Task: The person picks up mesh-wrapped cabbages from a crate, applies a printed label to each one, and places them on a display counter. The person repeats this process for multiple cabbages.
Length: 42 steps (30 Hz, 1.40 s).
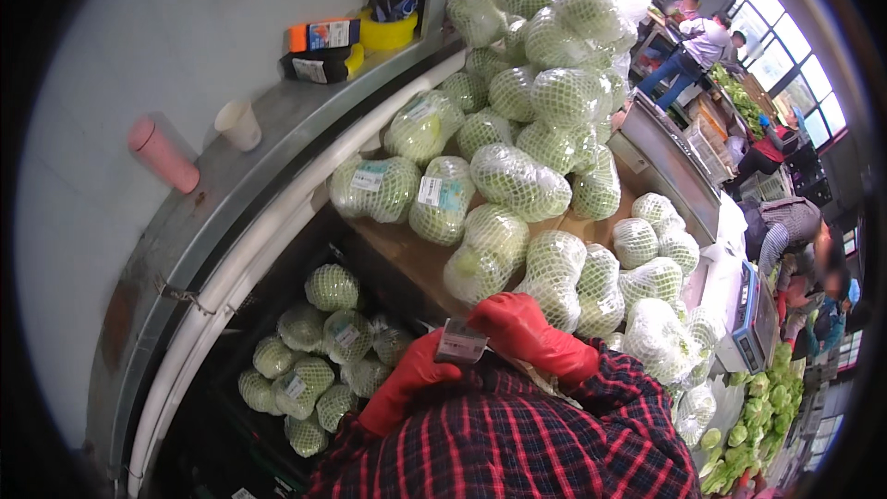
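Both my hands wear red rubber gloves and meet in front of my chest. Between them is a small block of labels (462,344), its printed face up. My left hand (414,377) is closed on its lower left edge. The fingers of my right hand (528,331) are bent at its upper right corner, seemingly pinching it. Just beyond lie pale green vegetable heads (488,254) in clear wrap and white foam nets, several of them labelled. More netted heads (314,379) lie in a dark crate (217,420) at my lower left.
Netted heads pile up high on the brown board (393,254). A ledge (245,162) on the left carries a pink bottle (164,155), a paper cup (238,125) and a yellow container (388,32). At right are a scale (750,319), loose leafy greens (767,407) and people working.
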Motion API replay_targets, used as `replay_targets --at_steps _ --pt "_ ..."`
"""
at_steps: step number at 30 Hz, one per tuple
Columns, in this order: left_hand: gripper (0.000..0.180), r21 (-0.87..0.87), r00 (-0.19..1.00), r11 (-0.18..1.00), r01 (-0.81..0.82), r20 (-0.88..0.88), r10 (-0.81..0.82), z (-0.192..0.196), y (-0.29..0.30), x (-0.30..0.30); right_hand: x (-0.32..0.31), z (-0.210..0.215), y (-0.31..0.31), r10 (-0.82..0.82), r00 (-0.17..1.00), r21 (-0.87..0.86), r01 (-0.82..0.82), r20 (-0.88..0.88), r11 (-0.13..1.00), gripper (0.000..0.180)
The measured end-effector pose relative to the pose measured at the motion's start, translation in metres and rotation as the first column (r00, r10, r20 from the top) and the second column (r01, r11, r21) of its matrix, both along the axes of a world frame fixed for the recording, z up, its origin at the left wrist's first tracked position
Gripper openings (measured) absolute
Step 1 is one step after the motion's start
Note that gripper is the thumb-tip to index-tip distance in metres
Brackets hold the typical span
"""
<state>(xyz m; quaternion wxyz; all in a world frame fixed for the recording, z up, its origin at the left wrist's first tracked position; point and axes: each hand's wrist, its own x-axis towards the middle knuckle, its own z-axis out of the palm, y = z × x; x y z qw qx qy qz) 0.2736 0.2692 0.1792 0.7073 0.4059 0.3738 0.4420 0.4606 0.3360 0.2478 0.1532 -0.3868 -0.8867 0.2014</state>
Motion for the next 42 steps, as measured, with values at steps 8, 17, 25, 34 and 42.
replay_targets --at_steps 8,17,25,34,42 --pt "0.028 -0.238 0.984 0.96 0.149 0.131 -0.12 -0.016 -0.005 0.005 0.054 0.028 0.055 -0.145 0.962 -0.296 0.071 -0.233 0.952 0.012" --pt "0.034 -0.475 0.978 0.861 0.179 0.182 -0.103 -0.036 -0.047 -0.006 0.025 -0.003 0.177 0.338 0.921 -0.375 -0.249 0.192 0.893 0.013" --pt "0.036 -0.261 0.94 0.929 0.263 0.285 -0.186 -0.014 -0.058 -0.01 0.009 -0.031 0.174 0.351 0.891 0.241 -0.422 0.287 0.874 0.06" --pt "0.029 -0.309 0.967 0.93 0.2 0.215 -0.137 -0.005 -0.042 0.006 0.029 -0.066 0.138 0.451 0.892 0.187 -0.45 0.038 0.873 0.052" --pt "0.027 -0.343 0.978 0.931 0.128 0.197 -0.062 -0.016 -0.041 0.016 0.098 -0.033 0.19 -0.407 0.9 0.258 0.36 0.158 0.897 0.101"
